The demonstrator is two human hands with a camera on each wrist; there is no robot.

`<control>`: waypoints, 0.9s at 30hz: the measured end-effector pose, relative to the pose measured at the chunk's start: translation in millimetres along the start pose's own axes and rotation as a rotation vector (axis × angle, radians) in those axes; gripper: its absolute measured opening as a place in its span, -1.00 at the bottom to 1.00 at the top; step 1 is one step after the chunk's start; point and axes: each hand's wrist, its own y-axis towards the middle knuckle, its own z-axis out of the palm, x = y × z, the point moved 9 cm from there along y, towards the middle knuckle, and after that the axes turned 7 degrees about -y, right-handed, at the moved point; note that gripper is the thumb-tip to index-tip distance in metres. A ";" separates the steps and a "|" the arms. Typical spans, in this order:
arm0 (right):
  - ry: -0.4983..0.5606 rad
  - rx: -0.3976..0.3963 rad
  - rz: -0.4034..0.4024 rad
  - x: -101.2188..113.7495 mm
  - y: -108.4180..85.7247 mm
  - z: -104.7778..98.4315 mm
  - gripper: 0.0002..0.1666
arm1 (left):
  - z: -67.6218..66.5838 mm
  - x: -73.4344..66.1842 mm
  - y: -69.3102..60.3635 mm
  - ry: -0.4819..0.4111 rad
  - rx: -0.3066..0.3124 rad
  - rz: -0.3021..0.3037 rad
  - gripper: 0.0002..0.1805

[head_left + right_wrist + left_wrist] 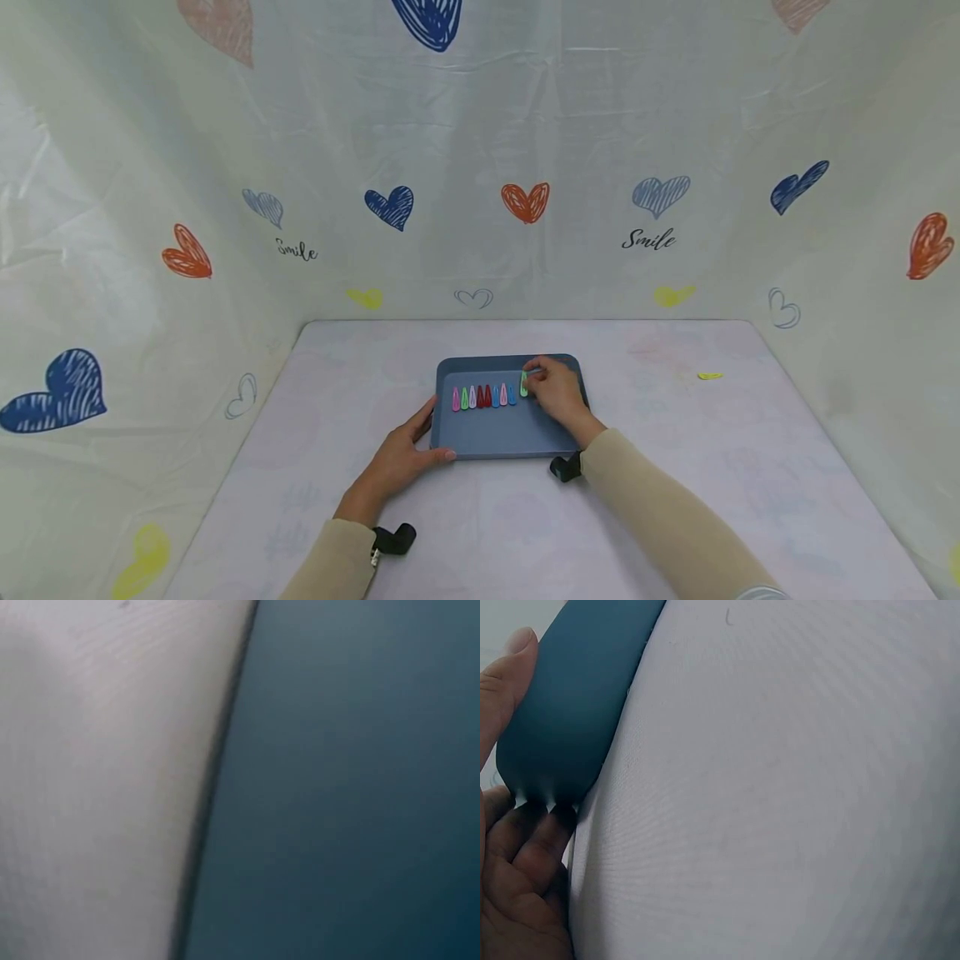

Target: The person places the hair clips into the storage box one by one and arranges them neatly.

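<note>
A blue-grey tray [495,437] lies on the table, and my left hand [397,458] holds it at its near left corner. In the left wrist view, the thumb [510,675] is on one side of the tray's corner [577,712] and the fingertips are against its edge. My right hand [558,392] is over the tray's right part, pinching a green hair clip [523,384]. Left of that clip, several hair clips [481,397] in pink, green, red, blue and pale colours stand in a row. The right wrist view shows only the tray's side [337,787] and the table; the hand is out of it.
A yellow hair clip [709,376] lies apart on the white table [660,442], to the right of the tray. Behind the table and at both sides hangs a pale curtain [465,133] with printed hearts.
</note>
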 end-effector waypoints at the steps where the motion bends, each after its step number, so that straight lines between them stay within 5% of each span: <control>1: -0.005 -0.002 -0.001 0.0 0.2 0.4 -0.82 | -0.1 -0.2 0.0 0.001 0.000 0.000 0.21; 27: -0.218 -0.005 -0.111 4.1 -0.5 11.8 -0.86 | -0.3 -2.3 -1.5 -0.015 0.006 -0.004 0.21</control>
